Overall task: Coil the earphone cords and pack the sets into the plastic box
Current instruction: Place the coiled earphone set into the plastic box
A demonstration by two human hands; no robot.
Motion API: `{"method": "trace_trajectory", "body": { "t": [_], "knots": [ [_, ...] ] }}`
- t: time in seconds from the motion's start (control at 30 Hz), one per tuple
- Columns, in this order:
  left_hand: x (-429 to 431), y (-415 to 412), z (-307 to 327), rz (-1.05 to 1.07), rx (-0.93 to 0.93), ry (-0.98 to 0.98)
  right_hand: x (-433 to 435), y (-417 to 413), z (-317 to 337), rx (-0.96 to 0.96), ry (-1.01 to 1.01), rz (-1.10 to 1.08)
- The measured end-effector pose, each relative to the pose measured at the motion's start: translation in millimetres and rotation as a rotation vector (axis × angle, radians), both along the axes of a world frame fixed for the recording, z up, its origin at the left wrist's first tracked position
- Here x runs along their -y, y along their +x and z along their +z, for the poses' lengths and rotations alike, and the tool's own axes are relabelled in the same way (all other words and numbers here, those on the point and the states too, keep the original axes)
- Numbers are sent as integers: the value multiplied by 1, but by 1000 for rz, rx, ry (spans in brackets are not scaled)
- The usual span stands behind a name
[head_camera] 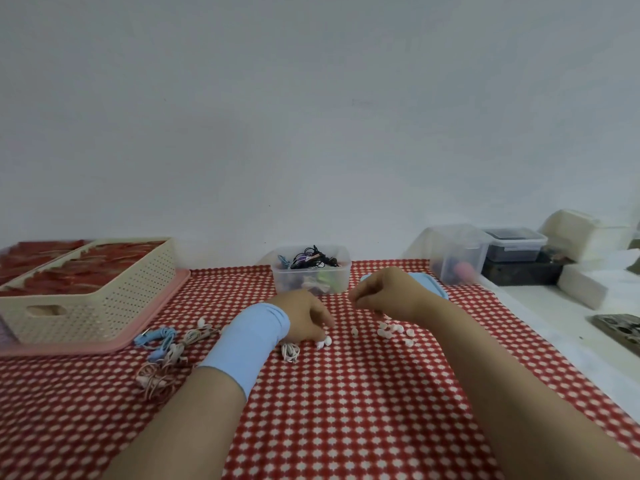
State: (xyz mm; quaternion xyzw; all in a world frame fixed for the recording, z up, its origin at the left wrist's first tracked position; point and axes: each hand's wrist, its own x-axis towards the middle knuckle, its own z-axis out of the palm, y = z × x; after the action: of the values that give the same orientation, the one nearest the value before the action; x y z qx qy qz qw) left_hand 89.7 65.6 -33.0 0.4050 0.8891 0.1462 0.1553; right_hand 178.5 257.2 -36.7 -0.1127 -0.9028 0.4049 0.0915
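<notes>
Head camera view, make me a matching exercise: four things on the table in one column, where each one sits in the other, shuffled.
1 cream basket
2 clear plastic box
3 blue lid
4 blue earphones

A behind the right hand
B on the pink tray
C holding dark cords
D on the checked cloth, left of the left hand

Pairs: 1-B, 2-C, 3-A, 4-D

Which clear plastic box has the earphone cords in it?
The lidless box at the back of the checked cloth; black cords stick up above its rim. The others stand far right.
</notes>
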Motion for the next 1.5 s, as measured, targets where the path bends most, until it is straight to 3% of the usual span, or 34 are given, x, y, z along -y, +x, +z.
{"method": "trace_trajectory", "body": {
  "t": [0.17,0.4,0.6,0.7,0.97,1.2,1.5],
  "knots": [
    [-12,3,-15,23,-26,48,-14,16,-1,52,116,-50],
    [-27,17,-26,169,136,460,-19,24,-10,74,175,-112],
    [-24,18,-39,158,163,607,-10,25,-14,219,413,-92],
    [-20,14,-44,158,205,677,-8,24,-15,203,433,-86],
    [-12,15,-52,239,338,837,9,24,-22,-132,52,-106],
    [-13,16,-58,270,314,864,24,23,-25,-143,-487,-108],
    [-12,15,-57,252,371,907,22,23,-27,-149,-595,-94]
  ]
}}
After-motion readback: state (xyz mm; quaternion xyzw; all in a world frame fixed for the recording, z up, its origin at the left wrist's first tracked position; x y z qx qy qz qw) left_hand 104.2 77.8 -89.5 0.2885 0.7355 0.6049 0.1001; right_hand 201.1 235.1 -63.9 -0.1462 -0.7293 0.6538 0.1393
